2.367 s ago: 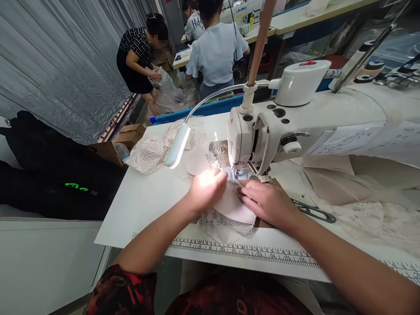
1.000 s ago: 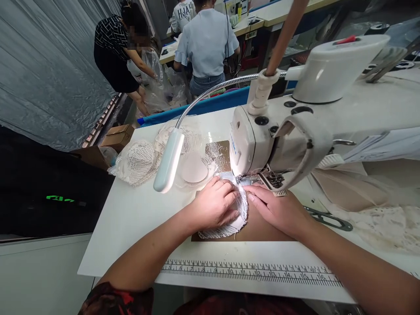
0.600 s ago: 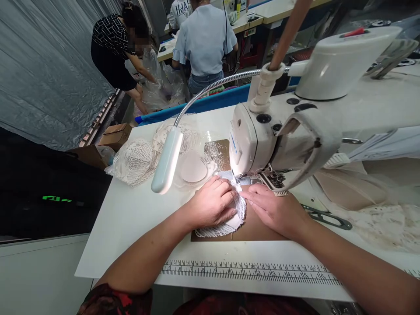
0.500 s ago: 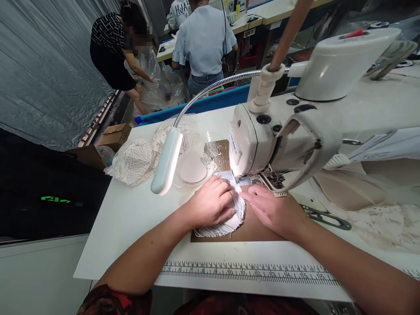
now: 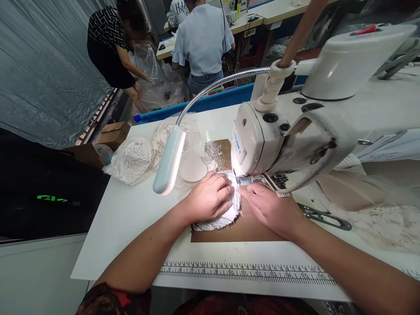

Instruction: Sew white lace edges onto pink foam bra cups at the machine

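Observation:
My left hand (image 5: 210, 197) lies over a rounded white lace cup piece (image 5: 213, 224), fingers spread flat and pressing it down. Its ragged trimmed edge faces me. At the right edge of the piece, close to the needle, my right hand (image 5: 267, 201) has thumb and forefinger pinched together; the fingertips partly cover what they hold. The far edge of the lace runs under the presser foot of a white sewing machine (image 5: 251, 140). Beneath both hands is a brown plate (image 5: 256, 227) set in the white table (image 5: 131, 227).
A gooseneck lamp (image 5: 169, 162) hangs left of the machine head. Lace cups (image 5: 133, 162) and a pale round pad (image 5: 193, 166) lie behind my left hand. Beige lace pieces (image 5: 387, 223) and a slotted metal plate (image 5: 324, 216) are at right. A printed ruler (image 5: 246, 273) runs along the front. Co-workers are beyond.
The lace piece has shifted slightly away from me and to the left, with my left hand on it. My right hand has stayed nearly in place. The camera view has turned slightly.

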Action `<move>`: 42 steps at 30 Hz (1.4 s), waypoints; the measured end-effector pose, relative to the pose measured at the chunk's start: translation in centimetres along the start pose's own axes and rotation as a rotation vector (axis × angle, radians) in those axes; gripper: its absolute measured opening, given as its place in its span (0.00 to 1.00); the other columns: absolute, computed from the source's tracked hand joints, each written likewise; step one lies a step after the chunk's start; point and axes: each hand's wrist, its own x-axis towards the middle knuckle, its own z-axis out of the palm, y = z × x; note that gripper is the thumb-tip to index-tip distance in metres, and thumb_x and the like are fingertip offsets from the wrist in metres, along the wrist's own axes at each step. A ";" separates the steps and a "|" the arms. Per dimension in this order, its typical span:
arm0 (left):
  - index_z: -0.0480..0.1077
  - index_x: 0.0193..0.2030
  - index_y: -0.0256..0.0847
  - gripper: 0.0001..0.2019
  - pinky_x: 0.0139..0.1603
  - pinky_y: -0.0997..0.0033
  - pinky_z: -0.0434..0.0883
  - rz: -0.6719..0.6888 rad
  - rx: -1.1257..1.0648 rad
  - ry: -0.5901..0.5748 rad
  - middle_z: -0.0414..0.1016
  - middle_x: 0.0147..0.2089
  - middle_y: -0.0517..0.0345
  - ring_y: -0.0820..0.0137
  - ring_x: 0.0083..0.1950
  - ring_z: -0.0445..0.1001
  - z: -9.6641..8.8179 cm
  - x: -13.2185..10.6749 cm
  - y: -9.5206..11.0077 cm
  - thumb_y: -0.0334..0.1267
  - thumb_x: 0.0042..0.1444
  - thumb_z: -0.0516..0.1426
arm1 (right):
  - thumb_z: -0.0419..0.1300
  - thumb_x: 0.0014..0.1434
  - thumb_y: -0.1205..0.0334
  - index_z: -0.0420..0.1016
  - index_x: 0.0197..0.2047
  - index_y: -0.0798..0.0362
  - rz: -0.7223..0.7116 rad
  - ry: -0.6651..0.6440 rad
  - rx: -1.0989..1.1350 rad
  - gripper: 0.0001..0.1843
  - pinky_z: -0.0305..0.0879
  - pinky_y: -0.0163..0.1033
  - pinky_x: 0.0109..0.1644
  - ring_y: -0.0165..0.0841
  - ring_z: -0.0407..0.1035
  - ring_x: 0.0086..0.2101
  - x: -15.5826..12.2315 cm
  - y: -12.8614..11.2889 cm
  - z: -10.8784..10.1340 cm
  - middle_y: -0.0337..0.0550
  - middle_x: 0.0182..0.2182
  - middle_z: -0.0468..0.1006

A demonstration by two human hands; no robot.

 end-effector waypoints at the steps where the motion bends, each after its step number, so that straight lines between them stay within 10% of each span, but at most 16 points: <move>1: 0.69 0.51 0.34 0.16 0.59 0.48 0.62 0.010 0.015 0.002 0.71 0.51 0.42 0.57 0.57 0.66 0.0 0.0 0.1 0.39 0.62 0.49 | 0.48 0.59 0.71 0.77 0.48 0.48 -0.025 0.026 0.004 0.21 0.55 0.35 0.27 0.29 0.67 0.29 0.0 0.0 0.0 0.41 0.31 0.78; 14: 0.66 0.55 0.37 0.16 0.47 0.60 0.65 0.108 0.063 -0.092 0.72 0.42 0.48 0.64 0.43 0.67 -0.2 0.1 -0.4 0.34 0.65 0.46 | 0.47 0.61 0.69 0.77 0.49 0.51 -0.001 0.022 0.026 0.21 0.57 0.37 0.27 0.32 0.70 0.29 -0.4 0.0 -0.2 0.43 0.28 0.78; 42: 0.66 0.58 0.34 0.18 0.55 0.54 0.66 0.016 0.043 -0.061 0.69 0.60 0.43 0.58 0.57 0.66 0.7 0.2 0.2 0.33 0.62 0.48 | 0.48 0.60 0.69 0.77 0.48 0.51 0.030 -0.014 0.013 0.19 0.61 0.35 0.37 0.32 0.68 0.32 0.4 -0.2 -0.1 0.45 0.31 0.76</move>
